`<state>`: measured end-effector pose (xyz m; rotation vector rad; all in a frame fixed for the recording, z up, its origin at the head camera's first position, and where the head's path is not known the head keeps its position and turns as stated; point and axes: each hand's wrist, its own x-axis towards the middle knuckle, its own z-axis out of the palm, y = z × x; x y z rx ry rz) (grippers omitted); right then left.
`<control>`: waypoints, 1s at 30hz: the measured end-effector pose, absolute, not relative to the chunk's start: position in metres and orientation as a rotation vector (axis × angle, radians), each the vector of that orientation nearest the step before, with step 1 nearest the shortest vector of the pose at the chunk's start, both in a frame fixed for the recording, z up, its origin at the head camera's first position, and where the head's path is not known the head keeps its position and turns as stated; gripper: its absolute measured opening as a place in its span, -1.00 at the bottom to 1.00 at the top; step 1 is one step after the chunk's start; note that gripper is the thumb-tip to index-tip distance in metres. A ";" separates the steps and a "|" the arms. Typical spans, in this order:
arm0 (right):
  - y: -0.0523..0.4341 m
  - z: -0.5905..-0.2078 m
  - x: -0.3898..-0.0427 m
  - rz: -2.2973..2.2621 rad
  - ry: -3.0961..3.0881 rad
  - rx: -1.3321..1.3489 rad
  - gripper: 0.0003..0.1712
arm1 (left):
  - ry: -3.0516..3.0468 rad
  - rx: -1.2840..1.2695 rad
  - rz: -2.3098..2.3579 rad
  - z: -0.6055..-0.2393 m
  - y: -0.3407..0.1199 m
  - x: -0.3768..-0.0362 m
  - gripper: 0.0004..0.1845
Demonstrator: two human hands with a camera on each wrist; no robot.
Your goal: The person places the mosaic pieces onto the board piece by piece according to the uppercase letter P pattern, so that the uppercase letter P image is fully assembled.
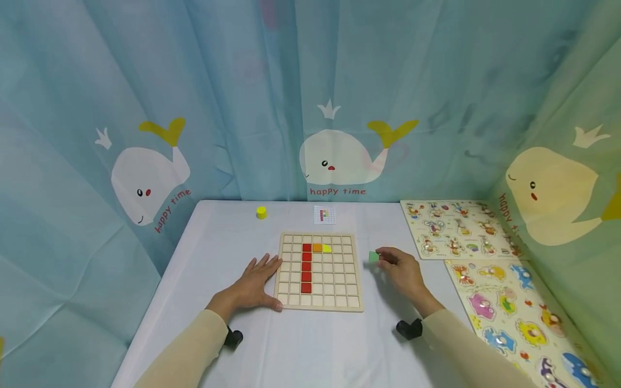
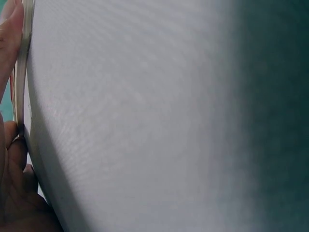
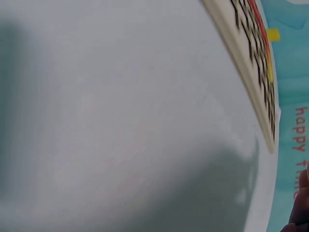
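Note:
A wooden grid board (image 1: 338,286) lies on the white table. In one of its columns stand several red square tiles (image 1: 306,267), with an orange tile (image 1: 317,248) and a yellow rounded tile (image 1: 327,248) beside the top one. My left hand (image 1: 252,283), fingers spread, rests along the board's left edge; the left wrist view shows its fingers against the board's side (image 2: 21,72). To the right of the board, my right hand (image 1: 402,271) pinches a small green tile (image 1: 373,256) between thumb and fingers. Only a few fingertips (image 3: 301,205) show in the right wrist view.
Behind the board lies a small pattern card (image 1: 324,215) with a coloured grid. A yellow cylinder (image 1: 261,213) stands at the back left. Two picture puzzle boards, a far one (image 1: 448,225) and a near one (image 1: 495,291), line the right side. A blue whale-print curtain (image 1: 271,108) surrounds the table.

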<state>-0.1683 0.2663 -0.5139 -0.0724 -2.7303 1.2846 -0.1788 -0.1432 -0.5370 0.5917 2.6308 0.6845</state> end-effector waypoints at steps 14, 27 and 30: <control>0.218 -0.505 -0.174 1.481 -2.689 -0.112 -0.67 | 2.621 0.603 0.703 -0.534 -0.143 -0.178 0.40; 0.173 -0.513 -0.180 1.555 -2.740 0.030 -0.70 | 2.615 0.580 0.705 -0.534 -0.143 -0.178 0.40; 0.166 -0.516 -0.182 1.537 -2.768 0.043 -0.72 | 2.612 0.586 0.707 -0.534 -0.143 -0.178 0.40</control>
